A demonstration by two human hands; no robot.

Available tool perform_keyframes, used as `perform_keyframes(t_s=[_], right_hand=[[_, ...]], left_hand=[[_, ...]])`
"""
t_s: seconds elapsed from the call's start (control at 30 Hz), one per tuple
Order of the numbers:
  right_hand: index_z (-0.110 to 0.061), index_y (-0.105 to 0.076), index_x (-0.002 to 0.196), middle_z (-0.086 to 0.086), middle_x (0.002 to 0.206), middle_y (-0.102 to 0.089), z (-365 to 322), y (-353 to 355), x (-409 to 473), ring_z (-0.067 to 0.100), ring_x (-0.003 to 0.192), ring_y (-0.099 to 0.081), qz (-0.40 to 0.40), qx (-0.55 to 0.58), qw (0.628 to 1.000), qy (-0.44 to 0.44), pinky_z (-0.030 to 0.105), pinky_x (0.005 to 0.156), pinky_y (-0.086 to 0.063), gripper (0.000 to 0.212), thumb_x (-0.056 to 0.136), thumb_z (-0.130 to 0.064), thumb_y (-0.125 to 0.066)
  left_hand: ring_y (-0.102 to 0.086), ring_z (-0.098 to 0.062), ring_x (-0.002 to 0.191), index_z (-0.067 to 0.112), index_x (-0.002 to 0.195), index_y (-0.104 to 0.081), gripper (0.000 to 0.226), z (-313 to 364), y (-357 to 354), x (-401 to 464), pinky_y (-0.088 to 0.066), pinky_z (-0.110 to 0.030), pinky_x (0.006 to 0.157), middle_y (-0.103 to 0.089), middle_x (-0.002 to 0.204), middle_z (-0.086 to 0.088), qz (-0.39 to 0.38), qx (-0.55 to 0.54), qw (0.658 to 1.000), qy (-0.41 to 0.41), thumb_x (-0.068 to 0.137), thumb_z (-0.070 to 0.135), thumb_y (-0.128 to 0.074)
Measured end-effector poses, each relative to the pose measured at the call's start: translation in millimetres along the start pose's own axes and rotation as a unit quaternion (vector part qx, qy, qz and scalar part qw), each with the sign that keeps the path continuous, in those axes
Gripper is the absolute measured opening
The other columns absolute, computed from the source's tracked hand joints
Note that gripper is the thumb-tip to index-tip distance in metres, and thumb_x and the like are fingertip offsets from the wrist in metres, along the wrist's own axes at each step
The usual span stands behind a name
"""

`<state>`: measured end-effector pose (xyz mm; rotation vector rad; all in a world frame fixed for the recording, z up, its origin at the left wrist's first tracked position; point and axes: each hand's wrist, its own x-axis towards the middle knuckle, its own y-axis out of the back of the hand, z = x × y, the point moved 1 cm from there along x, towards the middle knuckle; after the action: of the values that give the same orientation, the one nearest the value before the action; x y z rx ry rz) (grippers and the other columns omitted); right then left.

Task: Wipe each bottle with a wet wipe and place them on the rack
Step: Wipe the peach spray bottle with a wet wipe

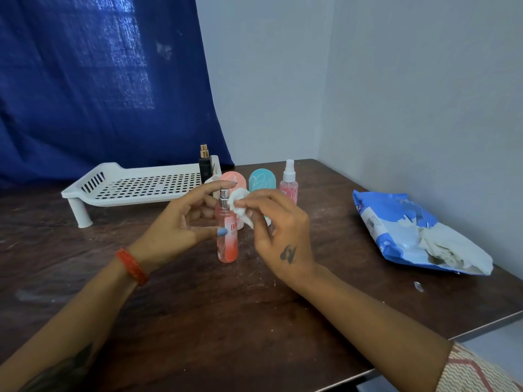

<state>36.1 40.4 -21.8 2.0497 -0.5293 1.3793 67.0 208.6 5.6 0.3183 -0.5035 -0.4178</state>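
Note:
My left hand (181, 222) grips a slim pink-orange spray bottle (227, 244) upright above the table, its silver nozzle showing. My right hand (276, 230) pinches a crumpled white wet wipe (239, 206) against the bottle's neck. Behind them stand a pink rounded bottle (235, 179), a teal rounded bottle (262, 179) and a small pink spray bottle (289, 182) with a white top. A black bottle (205, 165) with a gold nozzle stands at the right end of the white perforated rack (135, 185).
A blue and white wet wipe pack (396, 230) lies open at the right, with wipes spilling out near the wall. The dark wooden table (198, 321) ends at a front-right edge. A blue curtain hangs behind the rack.

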Motion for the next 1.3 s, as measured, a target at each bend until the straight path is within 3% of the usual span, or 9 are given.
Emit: perform_keyframes(t_s=[0.1,0.17,0.33,0.53,0.63,0.8,0.93,1.2,1.3], right_hand=[[-0.003,-0.07,0.1,0.013,0.1,-0.066,-5.3,-3.9,-3.0,0.017,0.098,-0.055,-0.046,-0.023,0.996,0.068,0.019,0.089,-0.043,0.025,0.084,-0.009,-0.052],[-0.003,-0.069,0.102,0.013,0.103,-0.065,-4.3,-6.2,-3.5,0.018,0.1,-0.054,-0.061,-0.033,0.995,0.067,0.019,0.091,-0.041,0.029,0.084,-0.013,-0.049],[-0.006,-0.068,0.104,0.009,0.105,-0.066,0.2,-6.7,-1.6,0.011,0.103,-0.057,-0.068,0.022,0.997,-0.002,0.013,0.092,-0.043,0.022,0.086,-0.006,-0.054],[-0.01,-0.066,0.11,0.003,0.105,-0.069,5.7,-5.8,0.7,0.0,0.091,-0.057,-0.087,0.044,0.984,-0.147,0.002,0.079,-0.042,0.026,0.085,-0.004,-0.063],[-0.007,-0.067,0.103,0.005,0.101,-0.068,2.0,-5.4,0.3,0.006,0.094,-0.059,-0.038,0.028,0.997,-0.066,0.011,0.08,-0.047,0.02,0.084,-0.004,-0.063],[-0.006,-0.065,0.099,0.009,0.102,-0.061,0.5,-8.9,-4.2,0.011,0.097,-0.055,-0.093,0.007,0.996,-0.004,0.009,0.084,-0.043,0.015,0.085,-0.008,-0.058],[-0.006,-0.066,0.092,0.008,0.095,-0.059,-1.6,-5.7,-8.1,0.013,0.087,-0.054,-0.157,-0.002,0.987,0.03,0.018,0.073,-0.048,0.013,0.08,-0.008,-0.06],[-0.006,-0.072,0.078,0.008,0.085,-0.065,-0.8,-1.8,-9.4,0.019,0.08,-0.061,-0.297,-0.031,0.954,-0.007,0.034,0.072,-0.054,0.014,0.071,0.004,-0.065],[-0.006,-0.072,0.079,0.008,0.088,-0.066,2.7,-2.1,-9.2,0.015,0.083,-0.061,-0.217,-0.038,0.975,-0.025,0.025,0.076,-0.053,0.011,0.073,0.001,-0.067]], left_hand=[[-0.064,-0.017,0.104,0.035,0.126,-0.051,0.075,0.8,-0.7,-1.5,-0.053,-0.033,0.089,-0.066,0.11,-0.007,-0.007,-0.003,1.0,0.003,0.059,0.019,-0.081],[-0.064,-0.018,0.105,0.034,0.127,-0.051,0.079,-0.6,-0.7,-1.4,-0.054,-0.033,0.09,-0.065,0.112,-0.009,-0.001,-0.004,1.0,0.003,0.058,0.016,-0.086],[-0.067,-0.022,0.098,0.03,0.127,-0.052,0.072,-0.3,0.1,-1.0,-0.053,-0.031,0.09,-0.062,0.109,-0.016,0.012,-0.009,1.0,0.0,0.061,0.01,-0.074],[-0.067,-0.012,0.093,0.035,0.125,-0.05,0.069,-1.1,0.3,-0.6,-0.053,-0.018,0.08,-0.064,0.102,-0.008,0.003,0.001,1.0,-0.007,0.069,0.001,-0.071],[-0.067,-0.017,0.098,0.033,0.129,-0.048,0.065,-0.5,0.2,-0.8,-0.054,-0.021,0.083,-0.063,0.106,-0.009,0.006,-0.012,1.0,-0.008,0.071,0.01,-0.067],[-0.066,-0.016,0.097,0.038,0.127,-0.048,0.056,-2.0,1.0,-0.6,-0.055,-0.023,0.08,-0.064,0.106,-0.008,0.01,-0.021,1.0,-0.007,0.079,0.011,-0.061],[-0.065,-0.022,0.1,0.038,0.129,-0.048,0.059,-3.5,2.4,-0.8,-0.055,-0.032,0.087,-0.065,0.109,-0.009,0.009,-0.005,1.0,-0.003,0.074,0.021,-0.062],[-0.064,-0.024,0.1,0.039,0.123,-0.05,0.053,-5.0,3.6,0.5,-0.056,-0.032,0.084,-0.061,0.109,-0.014,0.0,-0.006,1.0,-0.002,0.075,0.022,-0.061],[-0.063,-0.026,0.1,0.037,0.125,-0.051,0.05,-6.3,4.5,0.8,-0.055,-0.029,0.085,-0.059,0.11,-0.015,-0.004,-0.003,1.0,0.0,0.08,0.023,-0.068]])
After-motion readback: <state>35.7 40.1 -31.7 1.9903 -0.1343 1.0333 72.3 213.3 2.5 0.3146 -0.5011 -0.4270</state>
